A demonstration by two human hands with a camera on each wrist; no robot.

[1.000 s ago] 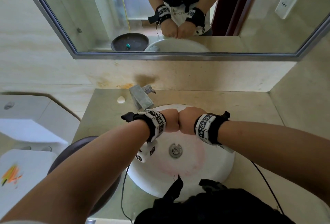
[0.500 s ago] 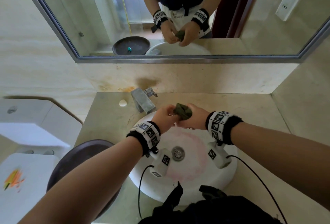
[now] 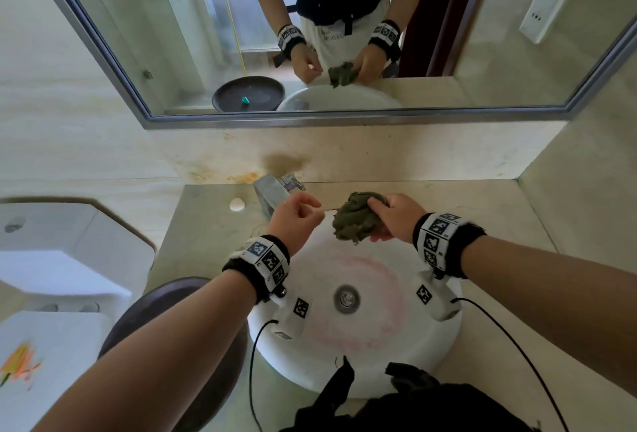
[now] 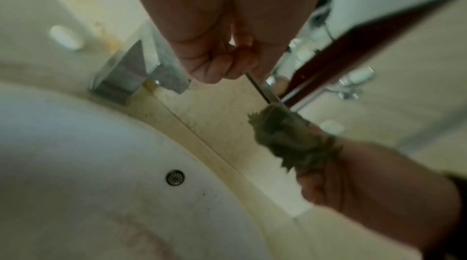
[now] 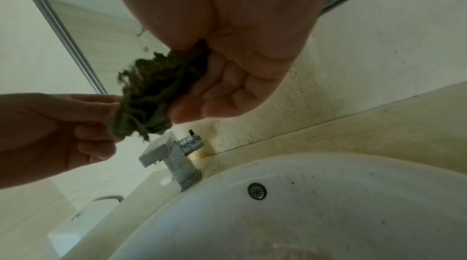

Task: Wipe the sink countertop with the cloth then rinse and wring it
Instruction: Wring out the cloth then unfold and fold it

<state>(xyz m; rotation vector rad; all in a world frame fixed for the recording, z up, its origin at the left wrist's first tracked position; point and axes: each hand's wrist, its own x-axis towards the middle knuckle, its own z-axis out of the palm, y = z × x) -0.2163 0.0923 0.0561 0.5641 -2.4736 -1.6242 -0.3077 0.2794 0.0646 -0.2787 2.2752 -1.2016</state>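
My right hand (image 3: 393, 221) grips a bunched, frayed green cloth (image 3: 355, 224) above the back rim of the white sink basin (image 3: 379, 362). In the right wrist view the cloth (image 5: 151, 94) bulges out of the right hand (image 5: 227, 88), between its curled fingers and thumb. My left hand (image 3: 296, 221) hovers just left of the cloth, a small gap apart, in front of the square metal faucet (image 3: 270, 195). Its fingers are curled into the palm and hold nothing, as the left wrist view shows of the left hand (image 4: 220, 64). The beige countertop (image 3: 206, 224) surrounds the basin.
A small white oval object (image 3: 237, 204) lies on the counter left of the faucet. The drain (image 3: 345, 298) sits mid-basin inside a pink ring. A dark round bin (image 3: 165, 321) and a white toilet (image 3: 51, 242) stand to the left. A mirror (image 3: 448, 18) hangs above the stained backsplash.
Both fists were pressed together over the basin, then both held the cloth. Now the left hand has let go and moved left, and the right hand alone holds the cloth.
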